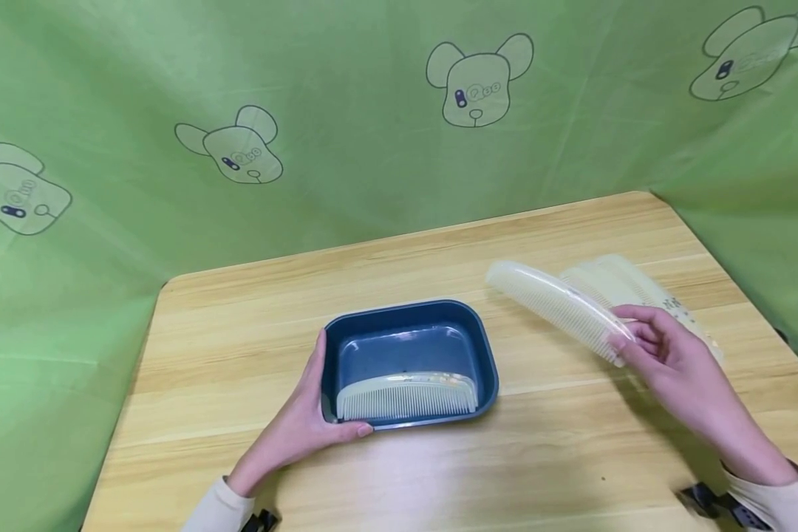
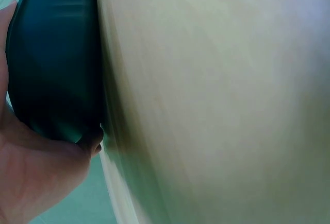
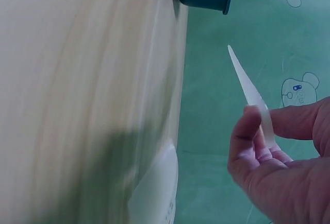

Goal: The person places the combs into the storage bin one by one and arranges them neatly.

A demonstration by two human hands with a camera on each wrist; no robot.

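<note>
In the head view, a dark blue plastic box [image 1: 406, 349] sits mid-table with a pale comb [image 1: 407, 397] lying along its near wall, teeth toward me. My left hand [image 1: 306, 415] grips the box's left end, thumb along the near side and fingers against the left wall. To the right, my right hand [image 1: 674, 362] pinches another pale comb [image 1: 558, 301] by one end between thumb and fingers. This comb is up off the table, its free end pointing toward the far left. The right wrist view shows the held comb [image 3: 250, 85] edge-on.
Beyond and partly behind the right hand, several pale combs [image 1: 612, 277] lie overlapping on the wooden table [image 1: 253, 325]. A green curtain [image 1: 372, 148] with printed bear heads stands behind the table and along its sides.
</note>
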